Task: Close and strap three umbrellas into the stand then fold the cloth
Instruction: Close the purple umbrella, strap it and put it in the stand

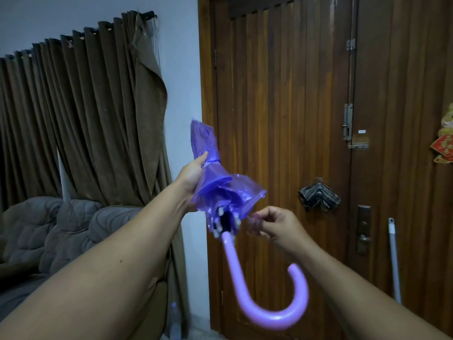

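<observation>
We are gripping the closed purple umbrella (215,190) in our left hand (190,177) while our right hand (274,223) beside it is pinching its strap, still unfastened, stand and cloth unseen.

Dim, bluish, wide-angle edge bending

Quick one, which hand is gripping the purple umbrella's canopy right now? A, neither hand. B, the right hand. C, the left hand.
C: the left hand is wrapped around the umbrella canopy, while the right hand pinches something small beside its rim.
</observation>
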